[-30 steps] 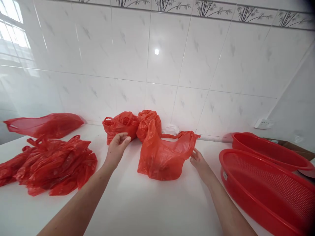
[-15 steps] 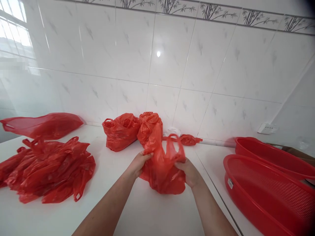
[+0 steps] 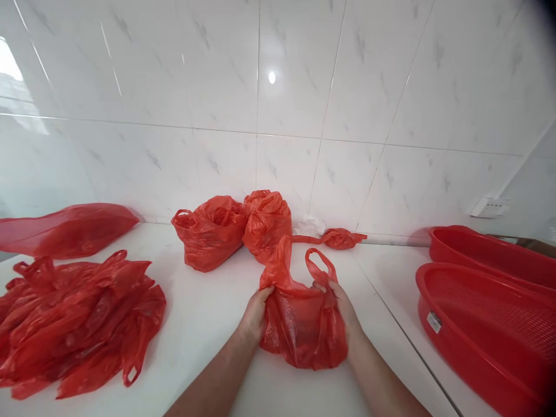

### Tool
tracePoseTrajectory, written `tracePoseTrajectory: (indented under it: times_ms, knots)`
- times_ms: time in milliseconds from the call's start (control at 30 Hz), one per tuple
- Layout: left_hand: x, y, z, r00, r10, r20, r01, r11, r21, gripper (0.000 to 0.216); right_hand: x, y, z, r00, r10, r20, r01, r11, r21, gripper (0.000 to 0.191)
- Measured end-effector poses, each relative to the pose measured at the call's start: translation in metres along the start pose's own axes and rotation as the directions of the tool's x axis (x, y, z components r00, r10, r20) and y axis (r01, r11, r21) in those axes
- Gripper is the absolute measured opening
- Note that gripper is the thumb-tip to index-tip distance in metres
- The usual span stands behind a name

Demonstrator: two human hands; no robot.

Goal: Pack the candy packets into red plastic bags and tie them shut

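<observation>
While a white table spreads below, a red mesh basket sits at four o'clock and a heap of red plastic bags at eight. A red carrier bag is at six, pinched at its sides by the left hand and right hand.

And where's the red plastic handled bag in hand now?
Head view, lower half, just right of centre: the red plastic handled bag is held between the left hand and right hand, left of the red mesh plastic basket.
</observation>
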State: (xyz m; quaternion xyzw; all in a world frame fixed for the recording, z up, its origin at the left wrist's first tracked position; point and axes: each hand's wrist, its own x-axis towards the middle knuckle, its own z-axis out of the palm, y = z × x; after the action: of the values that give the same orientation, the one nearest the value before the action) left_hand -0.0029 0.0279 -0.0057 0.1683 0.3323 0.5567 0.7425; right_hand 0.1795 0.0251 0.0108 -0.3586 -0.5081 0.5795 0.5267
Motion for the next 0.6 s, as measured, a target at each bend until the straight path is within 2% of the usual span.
tracePoseTrajectory:
  times_ms: [67, 167, 333, 433, 533, 600]
  knots:
    - [0.003, 0.003, -0.004, 0.999, 0.014, -0.049, -0.014, 1.000, -0.013, 0.019, 0.004, 0.000, 0.009, 0.997, 0.060, 0.057, -0.063, 0.997, 0.054, 0.044]
    - [0.008, 0.016, -0.012, 0.990, 0.075, -0.117, -0.080, 0.996, -0.038, 0.018, 0.016, -0.002, 0.023, 0.982, 0.153, 0.112, -0.173, 0.965, 0.196, 0.036]
    - [0.009, 0.034, -0.020, 0.977, 0.147, -0.156, -0.152, 0.988, -0.017, 0.024, 0.033, 0.000, 0.037, 0.985, 0.126, 0.120, -0.159, 0.935, 0.317, 0.029]
    - [0.003, 0.033, -0.016, 0.989, 0.139, -0.059, -0.139, 0.990, 0.003, 0.028, 0.036, 0.003, 0.040, 0.978, 0.142, 0.155, -0.190, 0.912, 0.364, 0.040]
    - [-0.003, 0.028, -0.011, 0.989, 0.129, 0.068, -0.132, 0.991, 0.036, 0.034, 0.035, 0.006, 0.039, 0.949, 0.154, 0.275, -0.259, 0.878, 0.401, 0.056]
    - [-0.004, 0.025, -0.011, 0.986, 0.136, 0.092, -0.141, 0.989, 0.048, 0.036, 0.034, 0.008, 0.038, 0.915, 0.170, 0.366, -0.335, 0.825, 0.455, 0.066]
